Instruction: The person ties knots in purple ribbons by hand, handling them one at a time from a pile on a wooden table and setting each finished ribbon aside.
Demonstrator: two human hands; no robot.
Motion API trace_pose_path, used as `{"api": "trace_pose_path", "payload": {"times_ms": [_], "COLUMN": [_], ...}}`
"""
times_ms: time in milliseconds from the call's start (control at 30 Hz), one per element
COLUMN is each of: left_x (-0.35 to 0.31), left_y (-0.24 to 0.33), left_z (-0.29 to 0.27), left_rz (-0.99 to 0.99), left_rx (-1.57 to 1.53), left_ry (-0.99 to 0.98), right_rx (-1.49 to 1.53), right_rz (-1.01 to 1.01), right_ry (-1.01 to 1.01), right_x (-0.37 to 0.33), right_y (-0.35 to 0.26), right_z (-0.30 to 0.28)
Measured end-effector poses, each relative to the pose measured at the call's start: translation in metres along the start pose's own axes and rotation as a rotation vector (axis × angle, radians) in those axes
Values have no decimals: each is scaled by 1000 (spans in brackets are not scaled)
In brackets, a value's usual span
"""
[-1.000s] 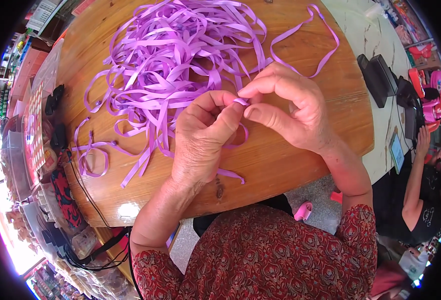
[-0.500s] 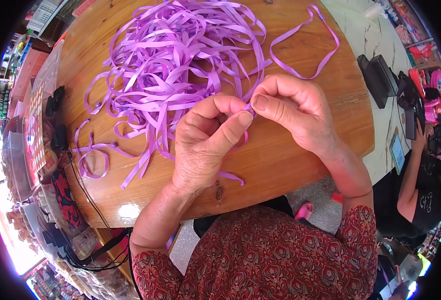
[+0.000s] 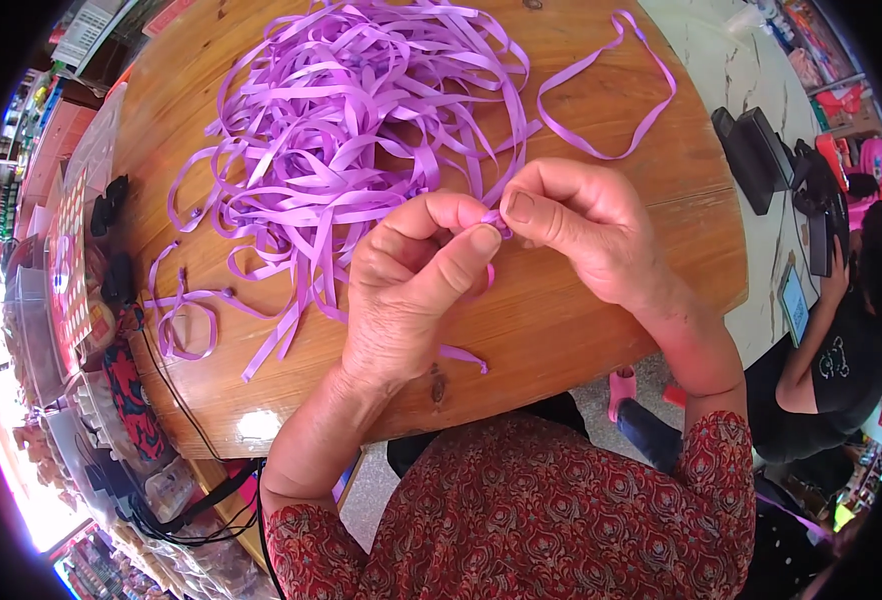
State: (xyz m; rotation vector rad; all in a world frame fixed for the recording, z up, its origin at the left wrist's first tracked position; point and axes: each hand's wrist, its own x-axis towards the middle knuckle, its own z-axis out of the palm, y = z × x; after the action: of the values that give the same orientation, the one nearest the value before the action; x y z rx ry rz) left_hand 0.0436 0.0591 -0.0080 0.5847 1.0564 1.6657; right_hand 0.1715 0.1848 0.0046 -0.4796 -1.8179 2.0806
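Over the wooden table (image 3: 601, 330), my left hand (image 3: 411, 270) pinches a purple ribbon (image 3: 493, 219) between thumb and index finger. My right hand (image 3: 586, 225) pinches the same ribbon from the other side, the fingertips of both hands almost meeting. A small knotted or bunched bit of the ribbon shows between them; its exact form is partly hidden by the thumbs. Just beyond my hands lies a big tangled heap of purple ribbons (image 3: 341, 120), with several small knots in it. One ribbon end (image 3: 464, 357) with a knot pokes out below my left hand.
A separate ribbon loop (image 3: 611, 62) lies at the table's far right. Smaller ribbon pieces (image 3: 196, 298) lie at the left, near a black cable (image 3: 166, 365). Black box-like objects (image 3: 754, 160) stand on a marble-patterned surface (image 3: 696, 70). Another person (image 3: 841, 370) is at the right.
My hands stay nearly in place, still pinching the ribbon; a bit more of the bunched part shows between the fingertips. The person at the right has shifted, and a leg now shows beneath the table.
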Motion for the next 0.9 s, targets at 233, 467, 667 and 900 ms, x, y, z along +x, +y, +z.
{"api": "trace_pose_path", "payload": {"times_ms": [233, 467, 667, 900], "left_x": [1, 1, 3, 4], "left_y": [-12, -14, -13, -15], "left_z": [-4, -2, -5, -7], "left_rz": [-60, -38, -69, -46], "left_rx": [-388, -345, -458, -463], "left_ry": [-126, -89, -82, -112], "right_rx": [67, -96, -519, -558], "right_rz": [7, -107, -471, -721], "right_ry": [19, 81, 147, 256], "right_x": [-3, -6, -2, 4], "right_y": [3, 1, 9, 12], "right_z": [6, 10, 8, 9]}}
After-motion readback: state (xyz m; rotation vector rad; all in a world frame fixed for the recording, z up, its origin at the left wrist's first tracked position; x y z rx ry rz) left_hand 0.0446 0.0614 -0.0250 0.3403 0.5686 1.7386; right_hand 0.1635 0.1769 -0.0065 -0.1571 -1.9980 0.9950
